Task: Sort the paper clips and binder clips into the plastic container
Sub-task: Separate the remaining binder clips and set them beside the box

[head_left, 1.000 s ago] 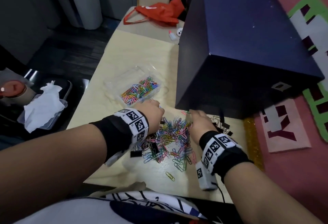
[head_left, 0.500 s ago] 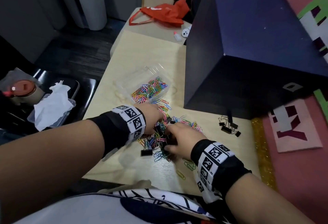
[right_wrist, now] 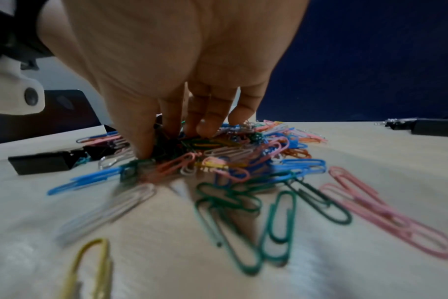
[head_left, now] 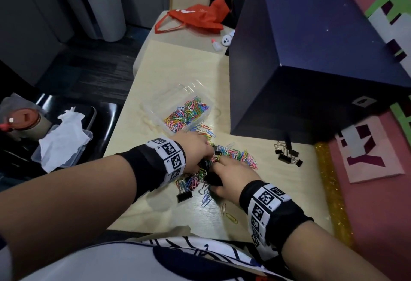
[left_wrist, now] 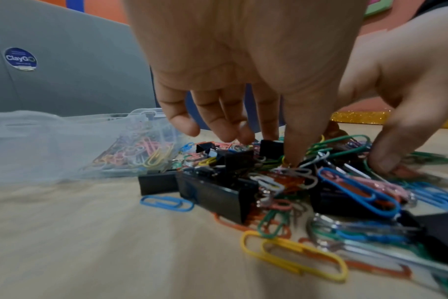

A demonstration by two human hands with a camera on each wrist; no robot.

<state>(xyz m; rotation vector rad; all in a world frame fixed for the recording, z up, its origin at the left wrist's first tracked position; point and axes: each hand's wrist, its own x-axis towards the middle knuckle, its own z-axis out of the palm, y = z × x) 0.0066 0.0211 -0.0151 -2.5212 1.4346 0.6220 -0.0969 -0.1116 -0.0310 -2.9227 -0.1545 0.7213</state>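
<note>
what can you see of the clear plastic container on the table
The plastic container is a clear, shallow rectangular box, lid open, sitting flat on the pale wooden table left of the big dark blue box. One compartment holds a heap of coloured paper clips; the rest looks empty. It lies just beyond the mixed pile of clips, where loose clips reach its near wall. Neither hand touches it.

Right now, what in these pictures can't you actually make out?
- Head view: what the right hand and left hand hold; they cover the mixed clip pile.
- Right wrist view: near paper clips are motion-blurred.
- Left wrist view: the plastic container runs off the left edge.
- Head view: the separate binder clips are too small to count.
</note>
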